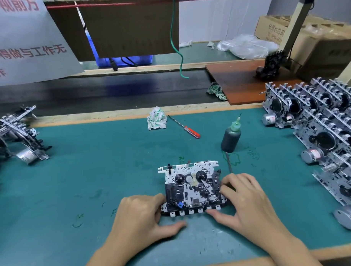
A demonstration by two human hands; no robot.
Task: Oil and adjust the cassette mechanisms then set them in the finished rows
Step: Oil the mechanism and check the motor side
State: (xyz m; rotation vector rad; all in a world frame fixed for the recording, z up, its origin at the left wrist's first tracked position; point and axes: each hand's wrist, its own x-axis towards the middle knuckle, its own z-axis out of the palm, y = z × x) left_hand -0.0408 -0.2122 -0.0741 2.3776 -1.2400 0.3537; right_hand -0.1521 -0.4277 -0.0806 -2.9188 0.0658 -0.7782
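1. One cassette mechanism lies flat on the green mat between two hands.
2. Left hand grips its left edge; right hand pinches its right edge, a thin metal tool held in its fingers.
3. One oil bottle and one red-handled screwdriver lie beyond the hands.
4. Finished rows stand right of the right hand; I cannot count the units.
5. The red writing on the sign is only partly legible.

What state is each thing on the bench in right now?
cassette mechanism: flat on mat, both hands on it
left hand: holds its left edge
right hand: holds thin metal tool, fingers on its right edge
oil bottle: upright, untouched
red screwdriver: lying loose
finished rows: standing on edge at right
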